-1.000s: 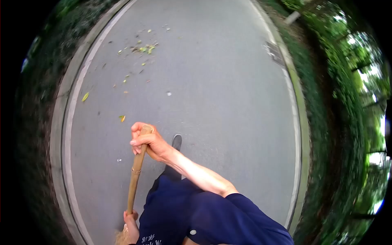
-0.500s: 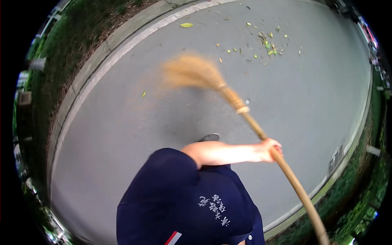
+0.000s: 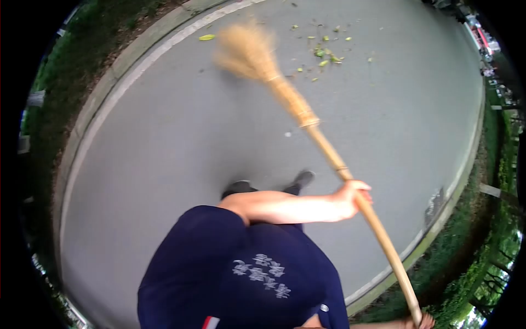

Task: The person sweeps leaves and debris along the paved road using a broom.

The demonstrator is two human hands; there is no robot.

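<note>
A long straw broom (image 3: 290,101) with a bamboo handle slants across the head view, its bristle head at the upper left and blurred by motion. Wrapped round the middle of the handle is my left hand (image 3: 350,198), closed, with the arm crossing in front of my body. Low at the right edge of the picture, my right hand (image 3: 423,321) is closed round the handle near its other end, partly cut off by the frame. Beyond the bristles lies a loose scatter of green and yellow leaves (image 3: 326,54). One yellow leaf (image 3: 206,37) lies just left of the bristle head.
Grey pavement (image 3: 137,164) spreads around my feet, with a dark shoe (image 3: 304,177) showing. A stone kerb (image 3: 112,82) and planted ground border the left side. Another kerb (image 3: 455,192), a drain grate (image 3: 434,202) and greenery run along the right.
The broom head has moved forward, away from my body, and its handle stands steeper. My right hand has come into view at the handle's end, and a second shoe now shows.
</note>
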